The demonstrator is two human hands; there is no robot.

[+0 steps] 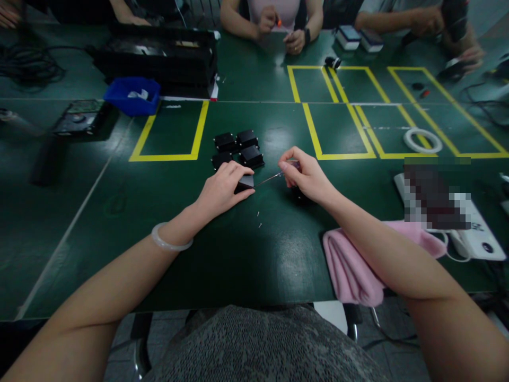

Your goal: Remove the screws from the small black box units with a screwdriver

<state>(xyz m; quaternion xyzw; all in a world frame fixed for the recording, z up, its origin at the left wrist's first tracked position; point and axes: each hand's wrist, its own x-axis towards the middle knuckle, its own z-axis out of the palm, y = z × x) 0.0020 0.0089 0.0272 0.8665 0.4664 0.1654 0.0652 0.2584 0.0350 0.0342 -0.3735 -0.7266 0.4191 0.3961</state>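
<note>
My left hand (226, 187) is closed round a small black box (245, 183), pressing it against the green table. In my right hand (301, 172) is a thin screwdriver (270, 179), its handle pinched between thumb and fingers. The screwdriver's tip meets the right side of the box, by my left fingertips. Just beyond my left hand sit several like black boxes (248, 139) with small shiny points at their corners. Two tiny screws (259, 218) lie on the table nearer to me. A dark object (301, 196) is partly hidden under my right hand.
A pink cloth (353, 265) lies under my right forearm, beside a white power strip (483, 233). Farther off are a white tape ring (422, 141), a blue bin (133, 95) and a large black case (155, 58). Other people's hands (294, 42) show across the table.
</note>
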